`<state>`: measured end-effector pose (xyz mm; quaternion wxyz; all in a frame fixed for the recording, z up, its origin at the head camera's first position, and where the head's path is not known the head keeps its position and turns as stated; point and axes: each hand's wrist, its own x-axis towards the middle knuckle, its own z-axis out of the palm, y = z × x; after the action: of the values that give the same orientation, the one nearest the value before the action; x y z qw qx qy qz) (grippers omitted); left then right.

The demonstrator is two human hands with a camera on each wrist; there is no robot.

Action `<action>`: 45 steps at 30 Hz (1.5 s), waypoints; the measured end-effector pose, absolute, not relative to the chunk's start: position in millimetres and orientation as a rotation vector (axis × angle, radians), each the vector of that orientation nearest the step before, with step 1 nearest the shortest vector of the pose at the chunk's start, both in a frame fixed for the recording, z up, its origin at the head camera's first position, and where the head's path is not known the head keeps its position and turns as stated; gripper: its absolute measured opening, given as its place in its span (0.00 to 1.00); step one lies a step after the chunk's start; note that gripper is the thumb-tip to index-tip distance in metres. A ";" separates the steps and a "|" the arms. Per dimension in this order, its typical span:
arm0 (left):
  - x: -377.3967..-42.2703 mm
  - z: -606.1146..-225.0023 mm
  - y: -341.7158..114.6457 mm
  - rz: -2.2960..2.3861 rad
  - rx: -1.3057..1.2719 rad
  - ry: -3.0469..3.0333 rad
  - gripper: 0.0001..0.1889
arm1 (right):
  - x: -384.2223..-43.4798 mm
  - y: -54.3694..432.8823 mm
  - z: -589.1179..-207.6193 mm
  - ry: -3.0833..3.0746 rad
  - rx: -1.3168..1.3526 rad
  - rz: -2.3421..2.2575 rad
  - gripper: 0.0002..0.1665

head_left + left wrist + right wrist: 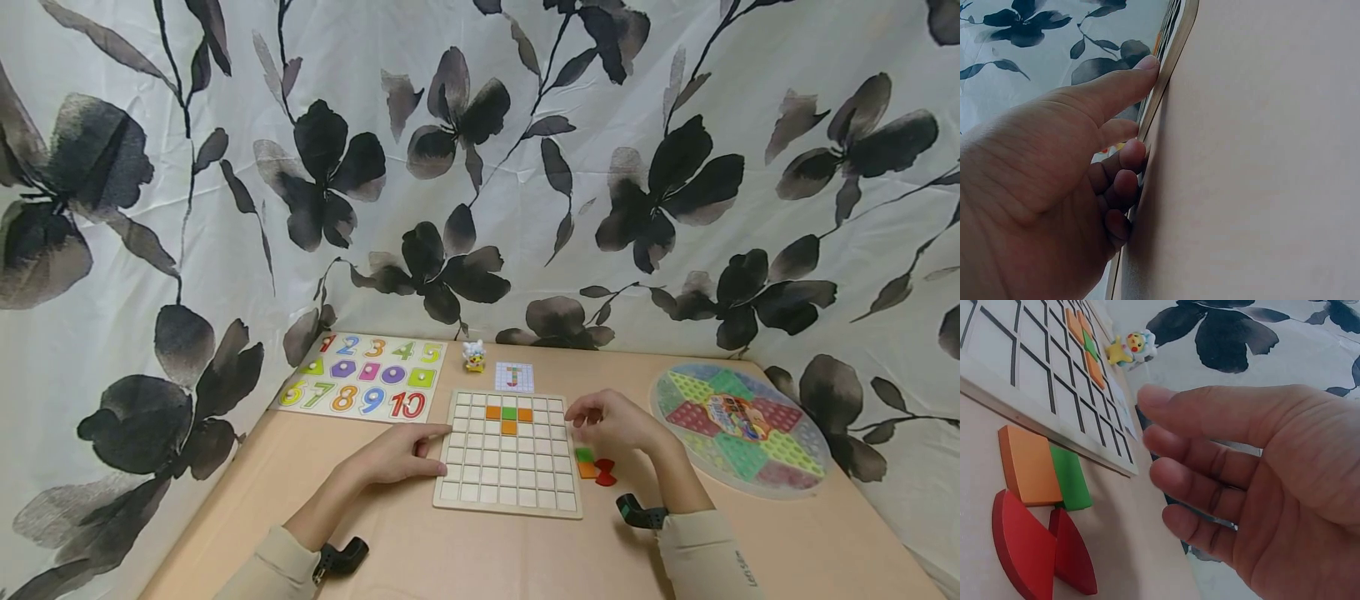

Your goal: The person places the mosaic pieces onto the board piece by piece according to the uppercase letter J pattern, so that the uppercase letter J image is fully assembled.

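1. The white grid board [507,481] lies flat on the table [405,550], between the two hands.
2. The left hand [397,454] is at the board's left side. Its thumb touches the edge, its pointer finger reaches along farther up, and the other fingers bend softly. It pinches nothing.
3. The left arm slants in from the board's near left.
4. The right hand [618,421] is up by the board's right edge, palm turned inward. Its fingers are loose and a bit bent, with nothing in them. I cannot tell if a tip touches the board.
5. The right arm slants in from the board's near right.
6. Right of the board, below that hand, lie a loose green square [584,454], a loose orange square [587,470] and two red pieces [605,472].
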<state>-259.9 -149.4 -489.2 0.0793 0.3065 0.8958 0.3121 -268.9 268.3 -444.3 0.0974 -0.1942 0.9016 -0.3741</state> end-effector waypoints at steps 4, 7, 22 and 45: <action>-259.5 -489.4 -149.6 0.933 0.913 2.678 0.36 | -269.8 271.5 -448.4 2.626 -0.588 -1.087 0.08; -259.4 -489.6 -149.8 0.934 0.909 2.677 0.37 | -269.6 273.6 -449.8 2.590 -0.614 -1.067 0.08; -259.3 -490.2 -150.4 0.947 0.901 2.669 0.37 | -271.3 276.6 -455.7 2.495 -0.553 -1.036 0.10; -259.6 -489.3 -150.3 0.939 0.908 2.673 0.37 | -271.8 273.2 -463.3 2.504 -0.510 -0.996 0.10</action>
<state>-259.6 -150.3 -489.3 0.0829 0.3042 0.8953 0.3146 -271.8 273.2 -463.3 0.1981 -0.1824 0.8949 -0.3558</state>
